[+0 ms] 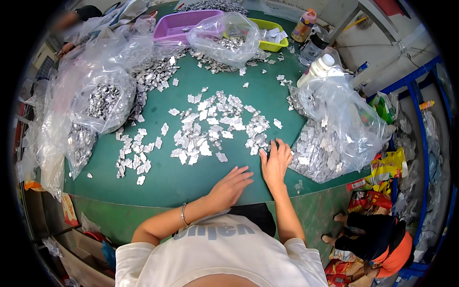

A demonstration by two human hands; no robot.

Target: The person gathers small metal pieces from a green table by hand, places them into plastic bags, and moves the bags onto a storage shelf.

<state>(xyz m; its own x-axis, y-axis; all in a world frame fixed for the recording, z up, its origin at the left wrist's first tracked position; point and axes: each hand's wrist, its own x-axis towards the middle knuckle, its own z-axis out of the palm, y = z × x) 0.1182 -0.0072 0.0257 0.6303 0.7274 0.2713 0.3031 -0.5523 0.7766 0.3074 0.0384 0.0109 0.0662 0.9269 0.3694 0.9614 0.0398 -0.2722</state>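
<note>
A purple tub [179, 24] and yellow-green tray [273, 34] are seen behind a clear bag [224, 36], bottles [306, 25] beside it.

This looks like a small sorting or packing workshop. A green counter [267, 103] is strewn with small silvery metal pieces [210, 124], with clear plastic bags [103, 98] full of the same parts piled around it. Plastic tubs [179, 24] and blue metal shelving [423, 138] crowd the edges.

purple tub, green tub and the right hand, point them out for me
purple tub [178, 23], head view, on its bare inner floor
green tub [271, 45], head view, on its front rim
right hand [276, 161], head view, on the back of the hand
</note>
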